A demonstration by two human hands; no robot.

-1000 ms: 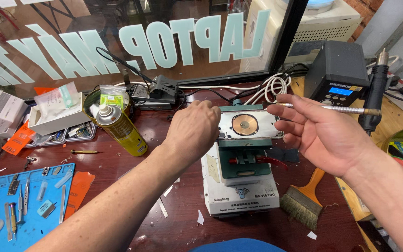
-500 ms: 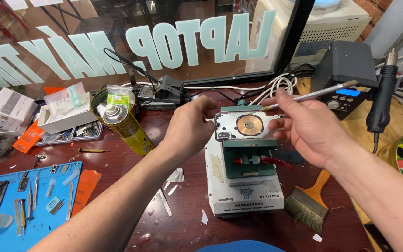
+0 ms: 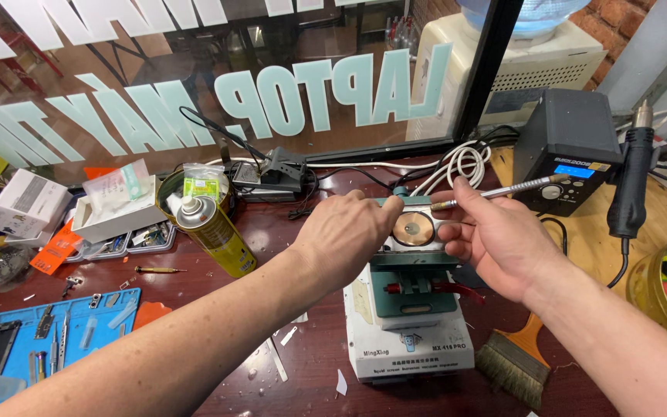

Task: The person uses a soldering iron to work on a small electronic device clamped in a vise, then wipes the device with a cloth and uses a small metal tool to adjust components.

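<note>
A white and teal bench machine [image 3: 409, 340] stands at the centre of the dark red table, with a round copper disc [image 3: 413, 228] on its upper plate. My left hand [image 3: 347, 233] curls over the left end of that plate, fingertips at a small teal knob [image 3: 401, 192]; the fingers are partly hidden. My right hand [image 3: 497, 241] sits to the right of the disc. It pinches a slim silver pen-like tool [image 3: 503, 190] whose tip points left, just above the disc.
A yellow spray can [image 3: 214, 234] stands left of my left arm. A black station with a blue display [image 3: 571, 147] and a hot-air handle [image 3: 630, 181] are at right, a brush [image 3: 515, 363] lies beside the machine, and a blue mat [image 3: 110, 305] with small parts is at front left.
My right hand, earlier spread open with the silver tool across its fingers, has closed on the tool and brought its tip to the disc. My left hand stayed on the plate.
</note>
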